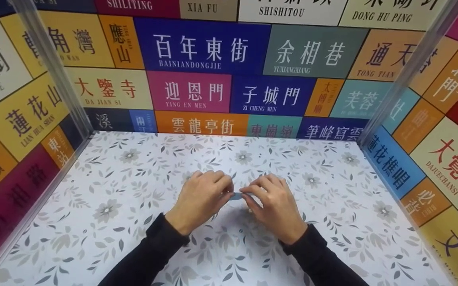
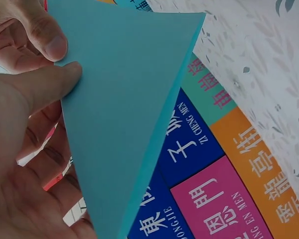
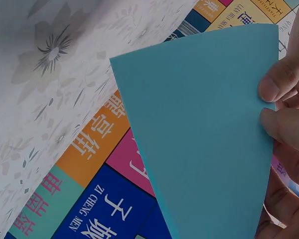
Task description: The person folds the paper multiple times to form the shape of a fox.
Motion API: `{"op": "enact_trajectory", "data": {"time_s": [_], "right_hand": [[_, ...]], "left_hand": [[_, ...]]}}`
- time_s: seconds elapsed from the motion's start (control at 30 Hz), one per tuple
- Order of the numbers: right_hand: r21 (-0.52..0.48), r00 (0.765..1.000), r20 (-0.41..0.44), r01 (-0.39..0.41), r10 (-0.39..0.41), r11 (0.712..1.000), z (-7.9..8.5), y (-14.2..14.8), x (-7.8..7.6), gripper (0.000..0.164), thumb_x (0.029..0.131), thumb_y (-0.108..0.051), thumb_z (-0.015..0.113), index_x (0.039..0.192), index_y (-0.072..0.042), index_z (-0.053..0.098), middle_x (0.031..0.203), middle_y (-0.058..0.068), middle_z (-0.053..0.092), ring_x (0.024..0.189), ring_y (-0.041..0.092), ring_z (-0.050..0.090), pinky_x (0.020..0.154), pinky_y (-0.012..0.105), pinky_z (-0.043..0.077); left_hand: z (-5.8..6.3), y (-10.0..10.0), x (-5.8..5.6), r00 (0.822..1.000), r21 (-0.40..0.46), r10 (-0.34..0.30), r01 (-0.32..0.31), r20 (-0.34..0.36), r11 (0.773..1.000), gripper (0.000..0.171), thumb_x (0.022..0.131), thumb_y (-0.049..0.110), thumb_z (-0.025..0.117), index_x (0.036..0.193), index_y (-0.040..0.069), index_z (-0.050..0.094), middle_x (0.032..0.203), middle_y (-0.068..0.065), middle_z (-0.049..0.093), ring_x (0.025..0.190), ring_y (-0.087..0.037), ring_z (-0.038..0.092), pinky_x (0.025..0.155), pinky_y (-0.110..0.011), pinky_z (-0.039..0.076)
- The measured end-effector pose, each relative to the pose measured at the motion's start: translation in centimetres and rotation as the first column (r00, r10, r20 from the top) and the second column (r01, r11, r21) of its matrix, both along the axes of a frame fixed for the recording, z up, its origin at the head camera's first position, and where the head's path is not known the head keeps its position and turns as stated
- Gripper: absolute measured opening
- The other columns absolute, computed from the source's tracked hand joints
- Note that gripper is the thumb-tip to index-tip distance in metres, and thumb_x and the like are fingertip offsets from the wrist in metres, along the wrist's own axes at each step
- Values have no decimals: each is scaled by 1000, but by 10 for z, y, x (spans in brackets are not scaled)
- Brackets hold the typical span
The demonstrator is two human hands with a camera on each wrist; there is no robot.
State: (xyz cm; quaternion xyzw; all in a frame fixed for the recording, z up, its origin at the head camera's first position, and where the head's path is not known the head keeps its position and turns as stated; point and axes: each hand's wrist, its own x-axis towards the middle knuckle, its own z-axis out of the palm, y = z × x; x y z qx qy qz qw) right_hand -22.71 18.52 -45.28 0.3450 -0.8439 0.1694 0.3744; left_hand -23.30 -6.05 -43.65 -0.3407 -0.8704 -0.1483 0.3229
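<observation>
Both hands hold a folded sheet of light blue paper (image 2: pixel 122 99) by one edge. My left hand (image 1: pixel 207 196) pinches it between thumb and fingers; in the left wrist view its thumb (image 2: pixel 55 89) lies flat on the paper's face. Close beside it, my right hand (image 1: pixel 274 206) pinches the same edge, its thumb (image 3: pixel 284 124) almost meeting the left one. The paper narrows toward one end, and a second layer shows along its slanted edge. From the head view only a thin blue strip (image 1: pixel 236 196) appears between the hands, above the tabletop.
A white tabletop (image 1: pixel 133 238) printed with grey leaves and flowers lies under the hands. Panels of colourful signs (image 1: pixel 201 47) stand at the back and both sides. Clear strips run along the left (image 1: pixel 54 67) and right (image 1: pixel 408 71) corners.
</observation>
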Motion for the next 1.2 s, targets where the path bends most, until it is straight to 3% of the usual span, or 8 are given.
{"op": "enact_trajectory", "data": {"time_s": [0.43, 0.6, 0.7, 0.93, 1.2], "right_hand": [[-41, 999, 30, -36, 38, 998, 9, -1, 6, 12, 97, -16, 97, 105, -19, 88, 98, -3, 78, 91, 20, 69, 82, 40, 55], [-41, 998, 61, -33, 35, 999, 10, 0, 7, 4, 103, -20, 91, 106, -19, 88, 98, -3, 78, 92, 20, 68, 85, 42, 56], [-36, 997, 71, -29, 32, 999, 11, -1, 8, 2, 105, -21, 89, 106, -20, 87, 98, -4, 78, 92, 21, 68, 86, 42, 56], [-32, 998, 55, -25, 26, 999, 13, -1, 9, 13, 97, -16, 95, 107, -20, 87, 98, -4, 78, 91, 19, 69, 85, 41, 56], [-43, 999, 21, -33, 34, 999, 17, 1, 8, 15, 98, -17, 96, 109, -18, 86, 98, -2, 77, 92, 20, 70, 82, 40, 55]], "left_hand": [[13, -2, 10, 988, -35, 53, -59, -142, 998, 19, 99, 31, 96, 107, 23, 80, 97, 6, 77, 89, -19, 76, 72, -36, 56], [13, 0, 11, 982, -46, 53, -62, -181, 997, 19, 100, 35, 94, 107, 24, 81, 99, 6, 79, 88, -19, 77, 74, -36, 58], [12, 1, 11, 982, -47, 43, -52, -184, 998, 18, 101, 37, 93, 106, 24, 82, 99, 7, 80, 88, -19, 77, 74, -36, 58], [9, 3, 11, 987, -38, 10, -16, -157, 999, 13, 104, 36, 90, 104, 24, 83, 96, 8, 79, 86, -18, 75, 71, -34, 55], [8, 3, 11, 995, 57, -27, 32, -92, 998, 11, 102, 30, 92, 103, 24, 83, 95, 9, 79, 88, -17, 77, 69, -35, 53]]}}
